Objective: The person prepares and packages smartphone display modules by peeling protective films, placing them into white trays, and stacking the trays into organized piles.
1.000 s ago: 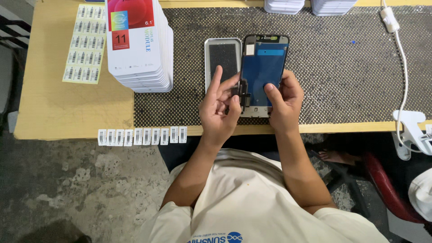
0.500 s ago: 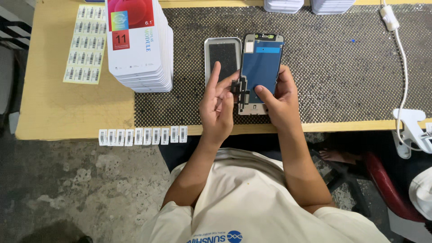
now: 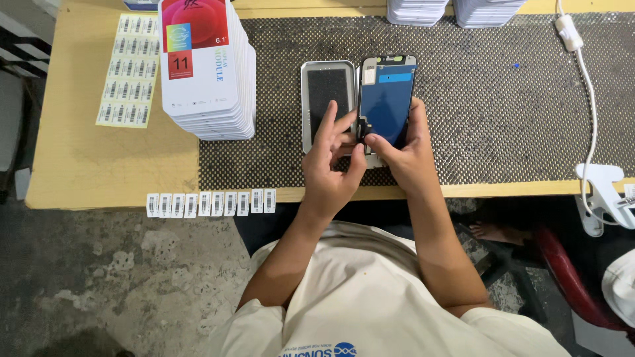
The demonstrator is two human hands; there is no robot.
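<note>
My right hand (image 3: 407, 155) holds a phone display panel (image 3: 385, 96) upright by its lower edge, its dark blue back toward me. My left hand (image 3: 333, 162) pinches the small flex cable at the panel's lower left corner, thumb and forefinger touching it. Just left of the panel, a grey tray with a dark foam insert (image 3: 327, 99) lies flat on the black mesh mat (image 3: 503, 112).
A tall stack of white display boxes (image 3: 208, 66) stands at the mat's left end. A sheet of barcode stickers (image 3: 129, 69) lies on the wooden table, and a row of stickers (image 3: 211, 203) hangs along its front edge. More white stacks (image 3: 456, 10) sit at the back; a white cable (image 3: 585, 73) and clamp are on the right.
The panel has been tilted slightly and lifted a little. My left fingers have closed in on the flex cable at its lower left.
</note>
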